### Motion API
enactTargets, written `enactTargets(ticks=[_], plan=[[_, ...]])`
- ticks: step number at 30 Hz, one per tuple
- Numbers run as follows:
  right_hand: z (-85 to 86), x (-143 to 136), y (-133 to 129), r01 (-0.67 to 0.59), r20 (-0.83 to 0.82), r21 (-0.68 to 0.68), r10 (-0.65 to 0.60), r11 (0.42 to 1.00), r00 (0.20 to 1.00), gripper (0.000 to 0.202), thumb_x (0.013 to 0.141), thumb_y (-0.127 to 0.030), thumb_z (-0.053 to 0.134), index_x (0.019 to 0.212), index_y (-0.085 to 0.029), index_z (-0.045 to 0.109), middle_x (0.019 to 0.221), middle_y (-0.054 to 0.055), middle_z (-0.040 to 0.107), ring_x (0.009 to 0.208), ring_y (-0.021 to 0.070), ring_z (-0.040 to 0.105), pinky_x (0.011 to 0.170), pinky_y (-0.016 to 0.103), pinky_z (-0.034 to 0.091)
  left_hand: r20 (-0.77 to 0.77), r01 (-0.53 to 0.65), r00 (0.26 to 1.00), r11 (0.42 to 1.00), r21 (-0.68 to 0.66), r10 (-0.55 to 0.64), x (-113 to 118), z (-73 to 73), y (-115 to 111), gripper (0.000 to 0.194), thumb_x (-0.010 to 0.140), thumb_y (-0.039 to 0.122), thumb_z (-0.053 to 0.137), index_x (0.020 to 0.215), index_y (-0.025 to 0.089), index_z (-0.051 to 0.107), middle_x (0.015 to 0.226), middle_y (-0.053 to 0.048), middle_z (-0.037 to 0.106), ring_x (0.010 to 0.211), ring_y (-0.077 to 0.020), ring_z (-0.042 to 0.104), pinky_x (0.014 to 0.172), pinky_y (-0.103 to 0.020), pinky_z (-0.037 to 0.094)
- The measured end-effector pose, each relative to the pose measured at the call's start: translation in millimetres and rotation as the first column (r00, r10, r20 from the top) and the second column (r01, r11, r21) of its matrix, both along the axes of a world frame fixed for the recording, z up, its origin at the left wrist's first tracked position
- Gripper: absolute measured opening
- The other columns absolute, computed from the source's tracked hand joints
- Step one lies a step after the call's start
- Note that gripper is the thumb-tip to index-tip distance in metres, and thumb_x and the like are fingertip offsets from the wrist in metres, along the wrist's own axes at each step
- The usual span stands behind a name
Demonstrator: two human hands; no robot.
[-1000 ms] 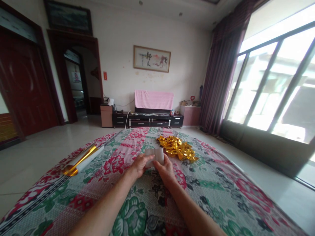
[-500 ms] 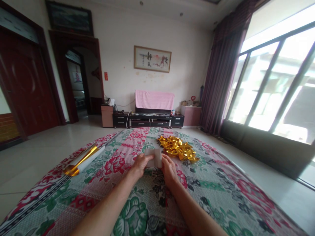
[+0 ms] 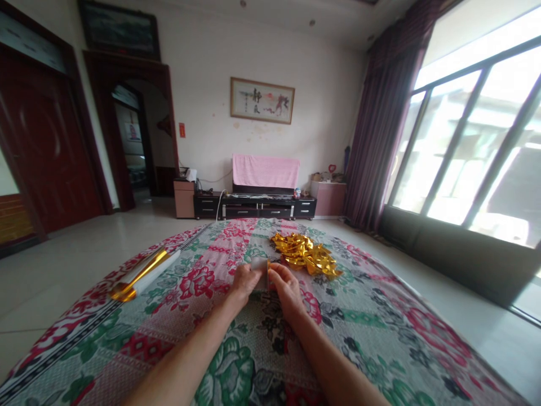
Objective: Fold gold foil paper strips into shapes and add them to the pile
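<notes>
Between my two hands is a small folded piece of paper [image 3: 259, 266], whitish-grey on the side facing me, with a thin gold edge at its right. My left hand [image 3: 244, 280] pinches its left side, thumb across the front. The fingers of my right hand [image 3: 284, 283] are closed on the right edge. Just beyond my right hand lies a heap of folded gold foil paper pieces [image 3: 306, 254]. Off to the left rests a loosely rolled stack of gold foil paper sheets [image 3: 146, 274], its white backs partly showing.
A flowered cloth [image 3: 177, 321] in green, pink and red covers the rounded surface under my hands. Farther off, a low black TV cabinet [image 3: 257, 210] stands against the wall, with a pink cloth [image 3: 266, 171] over the screen. Tall windows [image 3: 465, 152] line the right side.
The paper's right part has been folded over, so the piece looks narrower. My right hand has shifted slightly left, closer to my left hand. The gold heap and the roll have not moved.
</notes>
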State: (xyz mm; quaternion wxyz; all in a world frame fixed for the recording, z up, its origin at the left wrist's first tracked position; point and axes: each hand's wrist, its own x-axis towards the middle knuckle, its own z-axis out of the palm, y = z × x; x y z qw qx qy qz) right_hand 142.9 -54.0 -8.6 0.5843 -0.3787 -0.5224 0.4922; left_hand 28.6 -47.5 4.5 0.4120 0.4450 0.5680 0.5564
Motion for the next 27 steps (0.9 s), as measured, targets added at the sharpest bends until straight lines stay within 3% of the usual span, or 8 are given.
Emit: enactTargets(ticks=[5,12,21,27], plan=[[0.3,-4.8,-0.1,0.003,-0.051,0.05,-0.001,0.999,0.999,0.032,0.065,-0.039,0.065,0.086,-0.015,0.062,0.061,-0.002,0.057,0.05,0.0085,0.046,0.048,0.02,0.039,-0.021,-0.02,1.0,1.0,-0.002,0.02,3.8,3.4,-3.0,0.005,0.06,0.018,0.062,0.06,0.013,0.064,0.046,0.002,0.053,0.043,-0.0094,0.046,0.04,-0.019,0.033],[-0.2,-3.3,0.5,0.037,-0.027,0.043,-0.035,0.998,0.999,0.03,0.065,-0.041,0.062,0.083,-0.016,0.064,0.057,-0.002,0.058,0.048,0.0103,0.047,0.047,0.022,0.039,0.084,0.065,0.994,0.998,0.019,-0.067,0.7,-3.9,0.1,0.009,0.057,0.017,0.062,0.064,0.013,0.065,0.051,0.0,0.059,0.044,-0.0119,0.051,0.042,-0.021,0.038],[-2.4,-1.8,1.8,0.033,-0.049,0.029,-0.031,0.999,0.998,0.028,0.066,-0.037,0.061,0.084,-0.016,0.064,0.063,-0.002,0.06,0.05,0.0094,0.047,0.049,0.021,0.039,0.151,0.21,0.966,0.977,0.026,-0.211,-4.4,-4.4,0.3,0.019,0.06,0.022,0.062,0.075,0.012,0.068,0.056,-0.001,0.063,0.047,-0.0126,0.055,0.046,-0.022,0.042],[-4.5,-2.8,3.3,0.039,-0.075,0.027,-0.037,0.999,0.996,0.028,0.065,-0.036,0.062,0.084,-0.016,0.064,0.065,-0.001,0.061,0.051,0.01,0.048,0.05,0.022,0.041,0.168,0.231,0.958,0.972,0.033,-0.233,-4.1,-0.3,-0.8,0.025,0.065,0.033,0.064,0.078,0.013,0.07,0.056,-0.003,0.065,0.049,-0.0141,0.056,0.048,-0.023,0.042]])
